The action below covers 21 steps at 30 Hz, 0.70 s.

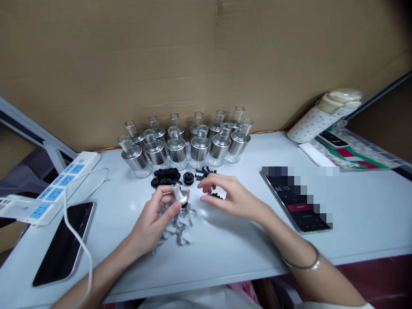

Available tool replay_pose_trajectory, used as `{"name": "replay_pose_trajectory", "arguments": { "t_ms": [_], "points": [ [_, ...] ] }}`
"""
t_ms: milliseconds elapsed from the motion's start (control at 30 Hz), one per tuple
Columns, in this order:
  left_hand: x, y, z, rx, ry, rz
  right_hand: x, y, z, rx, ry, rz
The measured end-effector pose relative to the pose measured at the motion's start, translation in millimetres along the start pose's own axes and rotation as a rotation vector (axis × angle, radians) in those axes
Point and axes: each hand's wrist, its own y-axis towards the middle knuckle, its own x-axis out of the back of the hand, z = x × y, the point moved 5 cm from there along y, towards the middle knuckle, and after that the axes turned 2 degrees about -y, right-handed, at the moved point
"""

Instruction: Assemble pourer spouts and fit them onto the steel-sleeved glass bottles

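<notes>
My left hand (153, 221) grips a silvery spout-like stopper (180, 195) between thumb and fingers, with a black part under its rim. Just right of it my right hand (230, 195) hovers with thumb and fingers apart and nothing between them. Several more silvery pieces (184, 236) lie in a heap below and partly behind the left hand. Beyond the hands sit a pile of black ribbed rings (165, 175), a single black ring (188, 178) and some small black stems (206, 172). Small black bits (216, 195) lie beneath the right hand.
Two rows of glass bottles with metal bands (199, 150) stand along the cardboard wall (193, 56). At left are a power strip (61, 189), a dark phone (64, 246) and a white cable (75, 234). A timer phone (296, 204) and a dotted flask (313, 120) are at right.
</notes>
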Motion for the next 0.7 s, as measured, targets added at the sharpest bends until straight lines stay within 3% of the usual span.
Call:
{"name": "replay_pose_trajectory", "arguments": {
  "t_ms": [133, 333, 533, 633, 700],
  "points": [
    [-8.7, -6.0, -8.2, -0.052, -0.030, 0.086, -20.6, -3.9, 20.4, 0.110, 0.117, -0.047],
    [-8.0, -2.1, -16.1, -0.204, 0.276, 0.051, -23.0, -4.3, 16.1, -0.065, 0.224, -0.033],
    [-3.6, -1.6, -26.3, -0.588, 0.682, -0.099, -27.7, -4.4, 19.1, -0.088, 0.136, 0.024],
    [-2.2, -1.5, -29.9, -0.626, 0.842, -0.130, -34.7, -4.1, 16.1, -0.123, 0.160, 0.022],
    [-0.4, -1.9, -33.0, -0.632, 0.882, -0.166, -38.8, -3.9, 12.1, -0.209, 0.321, 0.041]
  ]
}}
